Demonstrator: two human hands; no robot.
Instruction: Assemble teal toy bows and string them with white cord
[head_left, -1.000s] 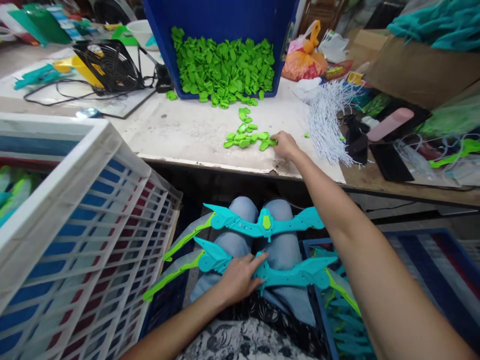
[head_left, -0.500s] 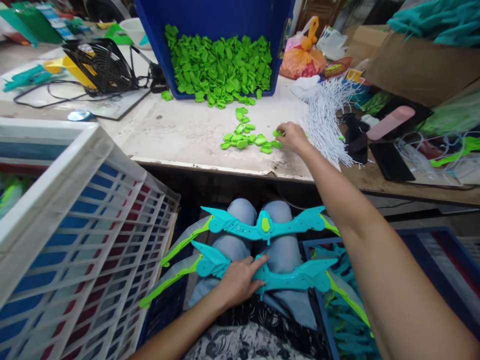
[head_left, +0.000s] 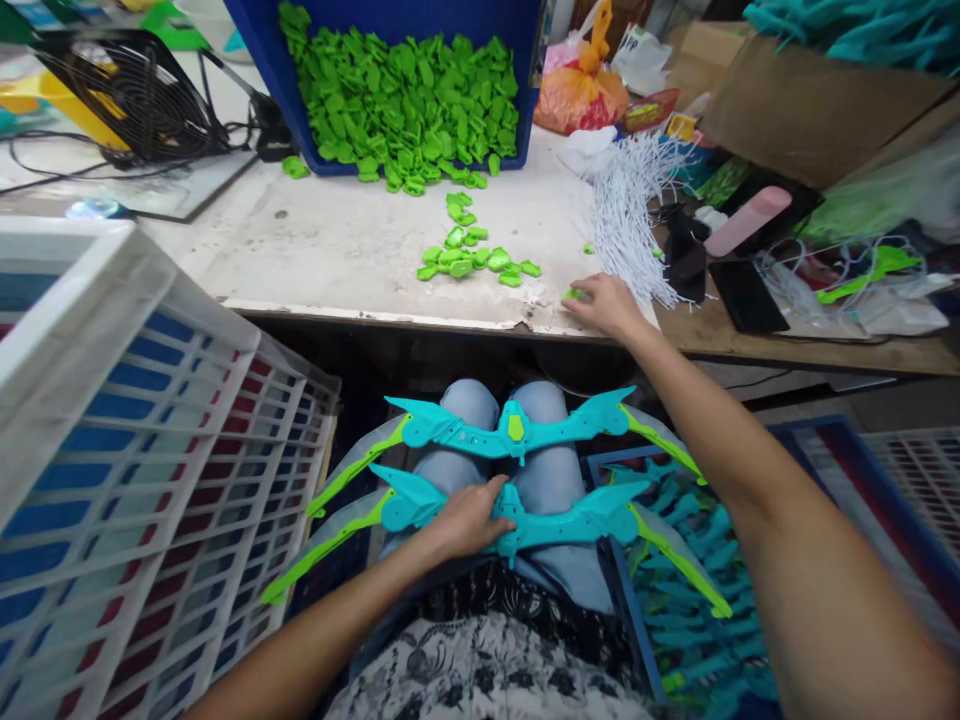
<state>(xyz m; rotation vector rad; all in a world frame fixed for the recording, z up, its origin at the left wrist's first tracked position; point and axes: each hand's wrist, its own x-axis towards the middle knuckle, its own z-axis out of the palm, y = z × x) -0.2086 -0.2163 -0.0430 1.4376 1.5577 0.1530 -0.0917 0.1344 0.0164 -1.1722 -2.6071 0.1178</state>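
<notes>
Across my lap lie two toy bows with turquoise middles and lime-green limbs. The farther toy bow (head_left: 457,437) has a green piece set in its centre; the nearer toy bow (head_left: 574,528) shows plain turquoise at its centre. My left hand (head_left: 469,520) is closed on the nearer bow, thumb and fingers around its middle. At the front of the table, my right hand (head_left: 611,305) pinches a small green plastic piece (head_left: 572,294). To its left is a loose cluster of the same green pieces (head_left: 459,262).
A blue bin (head_left: 450,20) full of green pieces stands tilted on the table (head_left: 337,240). White strings (head_left: 630,210) and a phone (head_left: 748,296) lie at right. A white crate (head_left: 172,450) is on my left; a blue crate (head_left: 630,620) of turquoise parts is on my right.
My right hand has drawn a green piece away from the cluster toward the table's front edge. My left hand stays on the nearer bow. The whole view has shifted slightly.
</notes>
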